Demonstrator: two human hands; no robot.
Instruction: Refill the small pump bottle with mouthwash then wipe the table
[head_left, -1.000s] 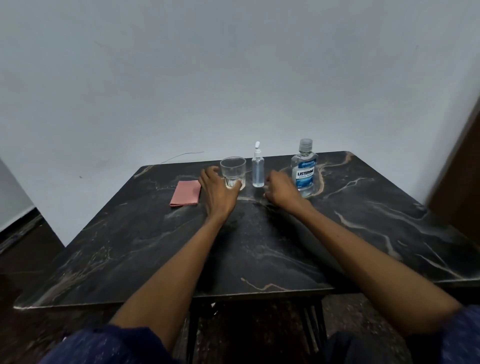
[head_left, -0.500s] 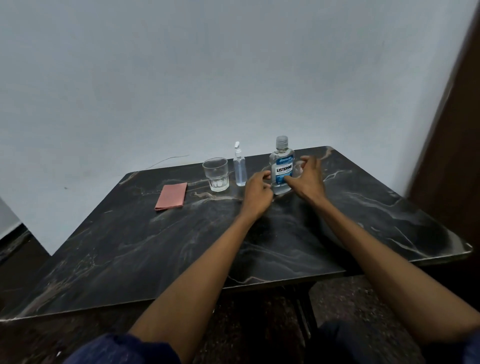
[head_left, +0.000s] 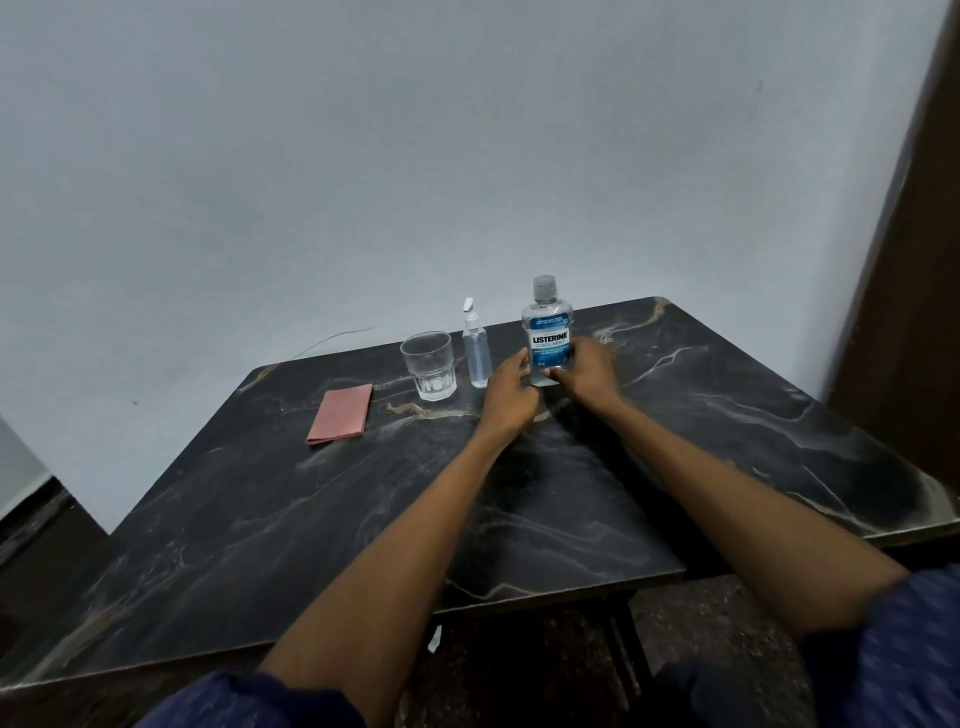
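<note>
A clear mouthwash bottle (head_left: 547, 322) with a blue label and grey cap stands upright near the far edge of the dark marble table (head_left: 311, 519). My right hand (head_left: 589, 371) wraps its lower right side, thumb in front at the base. On the bottle's lower left side, the curled fingers of my left hand (head_left: 509, 395) touch it. The small clear pump bottle (head_left: 478, 358) with a white pump top stands just left of my left hand, untouched. A folded pink cloth (head_left: 340, 413) lies flat further left.
An empty clear glass (head_left: 428, 366) stands between the cloth and the pump bottle. A pale wall rises right behind the table. A dark wooden panel (head_left: 914, 260) runs down the right side. A thin wire (head_left: 332, 340) lies at the table's back edge.
Both hands went from the glass and table over to the mouthwash bottle and have closed in on its lower part. The bottle still stands on the table.
</note>
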